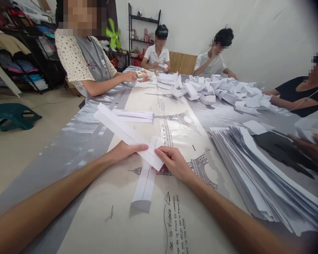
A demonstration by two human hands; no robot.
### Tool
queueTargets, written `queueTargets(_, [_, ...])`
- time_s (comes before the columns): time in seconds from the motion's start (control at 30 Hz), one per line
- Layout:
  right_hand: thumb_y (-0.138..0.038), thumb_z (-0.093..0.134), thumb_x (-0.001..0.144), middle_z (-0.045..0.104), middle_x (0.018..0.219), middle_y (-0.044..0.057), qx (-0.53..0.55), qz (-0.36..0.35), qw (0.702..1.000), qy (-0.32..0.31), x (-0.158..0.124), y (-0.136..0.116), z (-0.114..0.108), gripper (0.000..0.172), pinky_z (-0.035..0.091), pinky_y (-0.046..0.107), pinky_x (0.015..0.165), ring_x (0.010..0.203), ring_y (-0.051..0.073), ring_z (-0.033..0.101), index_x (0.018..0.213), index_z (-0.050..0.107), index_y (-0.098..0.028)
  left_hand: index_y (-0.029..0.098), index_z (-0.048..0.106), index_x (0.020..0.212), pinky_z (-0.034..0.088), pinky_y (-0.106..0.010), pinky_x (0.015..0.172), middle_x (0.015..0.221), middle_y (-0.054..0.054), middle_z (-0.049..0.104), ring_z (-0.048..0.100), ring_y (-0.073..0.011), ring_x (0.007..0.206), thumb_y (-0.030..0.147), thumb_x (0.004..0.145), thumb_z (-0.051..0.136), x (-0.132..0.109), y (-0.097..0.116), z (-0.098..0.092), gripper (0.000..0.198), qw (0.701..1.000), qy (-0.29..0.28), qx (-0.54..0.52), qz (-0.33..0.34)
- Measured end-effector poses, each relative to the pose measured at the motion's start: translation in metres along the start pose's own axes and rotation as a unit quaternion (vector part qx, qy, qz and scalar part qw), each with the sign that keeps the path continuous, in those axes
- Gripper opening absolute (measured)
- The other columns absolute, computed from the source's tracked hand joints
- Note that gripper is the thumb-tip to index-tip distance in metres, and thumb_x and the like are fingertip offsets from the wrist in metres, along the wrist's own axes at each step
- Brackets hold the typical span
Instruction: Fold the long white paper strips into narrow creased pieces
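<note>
Forearms extend to 1 long, white, folded paper strip.

White paper strip, grey-and-cream tablecloth with black tower print, dark green stool, dotted cream sleeve

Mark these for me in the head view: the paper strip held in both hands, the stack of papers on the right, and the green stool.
paper strip (124, 133): head view, middle of its length
stack of papers (251, 165): head view, upper sheets
green stool (13, 111): head view, seat
</note>
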State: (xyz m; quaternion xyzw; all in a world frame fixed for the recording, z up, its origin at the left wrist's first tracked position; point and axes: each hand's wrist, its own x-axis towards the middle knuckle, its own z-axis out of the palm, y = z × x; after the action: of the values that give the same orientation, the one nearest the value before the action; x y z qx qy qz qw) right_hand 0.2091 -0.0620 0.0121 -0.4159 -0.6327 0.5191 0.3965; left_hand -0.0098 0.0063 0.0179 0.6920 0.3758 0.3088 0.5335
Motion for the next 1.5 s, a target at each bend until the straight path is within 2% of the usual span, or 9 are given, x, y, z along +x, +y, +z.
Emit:
queueTargets(0.17, [-0.051, 0.056, 0.1, 0.074, 0.07, 0.003, 0.009, 0.017, 1.0, -0.005, 0.0, -0.002, -0.001, 0.034, 0.049, 0.024, 0.047, 0.053, 0.014, 0.068, 0.089, 0.064, -0.019, 0.019, 0.044, 0.058, 0.03, -0.026, 0.054, 0.054, 0.006, 0.035, 0.036, -0.0101, 0.051, 0.045, 0.086, 0.068, 0.001, -0.001, 0.001, 0.046, 0.999, -0.006, -0.026, 0.025])
queueTargets(0.37, [-0.051, 0.057, 0.099, 0.074, 0.073, 0.004, 0.028, 0.007, 0.999, -0.014, 0.001, 0.0, -0.002, 0.035, 0.049, 0.023, 0.048, 0.053, 0.013, 0.068, 0.087, 0.064, -0.019, 0.018, 0.056, 0.068, 0.037, -0.026, 0.058, 0.065, 0.002, 0.052, 0.048, -0.0137, 0.062, 0.048, 0.084, 0.07, -0.003, 0.003, 0.002, 0.037, 1.0, 0.001, 0.012, -0.009])
queueTargets(0.57, [-0.049, 0.057, 0.1, 0.075, 0.075, 0.005, 0.023, 0.016, 0.999, -0.035, 0.001, -0.002, -0.004, 0.033, 0.048, 0.023, 0.049, 0.055, 0.013, 0.068, 0.091, 0.066, -0.018, 0.017, 0.055, 0.064, 0.034, -0.026, 0.055, 0.059, 0.003, 0.048, 0.043, -0.0122, 0.056, 0.045, 0.083, 0.07, -0.002, 0.006, 0.001, 0.037, 1.0, -0.009, -0.009, -0.006])
queueTargets(0.63, [-0.048, 0.057, 0.1, 0.075, 0.077, 0.005, 0.022, 0.018, 0.999, -0.042, 0.001, -0.003, -0.004, 0.033, 0.048, 0.023, 0.049, 0.055, 0.012, 0.068, 0.09, 0.065, -0.018, 0.017, 0.057, 0.065, 0.035, -0.026, 0.056, 0.06, 0.002, 0.051, 0.046, -0.0133, 0.058, 0.046, 0.083, 0.07, -0.002, 0.006, 0.001, 0.037, 1.0, -0.012, 0.0, -0.005])
queueTargets(0.8, [-0.049, 0.058, 0.099, 0.074, 0.076, 0.004, 0.022, 0.018, 0.999, -0.044, 0.0, -0.005, -0.003, 0.034, 0.046, 0.023, 0.049, 0.055, 0.012, 0.067, 0.087, 0.065, -0.018, 0.017, 0.07, 0.086, 0.048, -0.031, 0.071, 0.088, -0.005, 0.07, 0.063, -0.022, 0.082, 0.046, 0.081, 0.073, -0.006, 0.009, 0.001, 0.03, 1.0, -0.009, 0.016, -0.019])
queueTargets(1.0, [-0.051, 0.054, 0.101, 0.073, 0.072, 0.003, 0.044, 0.014, 0.998, -0.042, 0.0, -0.006, -0.005, 0.04, 0.047, 0.024, 0.05, 0.056, 0.013, 0.067, 0.081, 0.065, -0.018, 0.017, 0.065, 0.073, 0.044, -0.028, 0.063, 0.072, -0.001, 0.063, 0.056, -0.0162, 0.067, 0.047, 0.082, 0.073, -0.001, 0.0, -0.003, 0.032, 1.0, -0.013, -0.019, -0.009])
queueTargets(1.13, [-0.048, 0.056, 0.101, 0.068, 0.06, 0.0, 0.018, 0.004, 0.999, -0.038, 0.0, -0.004, -0.007, 0.04, 0.046, 0.024, 0.053, 0.052, 0.011, 0.06, 0.076, 0.068, -0.019, 0.017, 0.06, 0.068, 0.04, -0.027, 0.059, 0.064, 0.002, 0.055, 0.05, -0.0137, 0.061, 0.048, 0.081, 0.074, 0.001, -0.004, -0.003, 0.036, 1.0, -0.007, -0.012, -0.001])
queueTargets(1.33, [-0.048, 0.06, 0.098, 0.069, 0.06, 0.001, 0.007, 0.008, 0.999, -0.041, 0.0, -0.003, -0.008, 0.037, 0.045, 0.026, 0.054, 0.052, 0.012, 0.058, 0.077, 0.07, -0.019, 0.018, 0.067, 0.081, 0.043, -0.027, 0.06, 0.076, -0.002, 0.064, 0.056, -0.0169, 0.069, 0.049, 0.082, 0.074, -0.003, 0.005, 0.0, 0.031, 1.0, -0.015, 0.013, -0.013])
queueTargets(1.5, [-0.052, 0.059, 0.098, 0.07, 0.061, 0.002, 0.011, 0.019, 0.999, -0.045, -0.001, -0.008, -0.007, 0.041, 0.046, 0.026, 0.055, 0.053, 0.012, 0.058, 0.076, 0.072, -0.02, 0.018, 0.066, 0.079, 0.041, -0.026, 0.059, 0.075, -0.001, 0.063, 0.056, -0.0154, 0.067, 0.046, 0.081, 0.076, -0.001, 0.002, -0.002, 0.03, 1.0, -0.006, -0.013, -0.006])
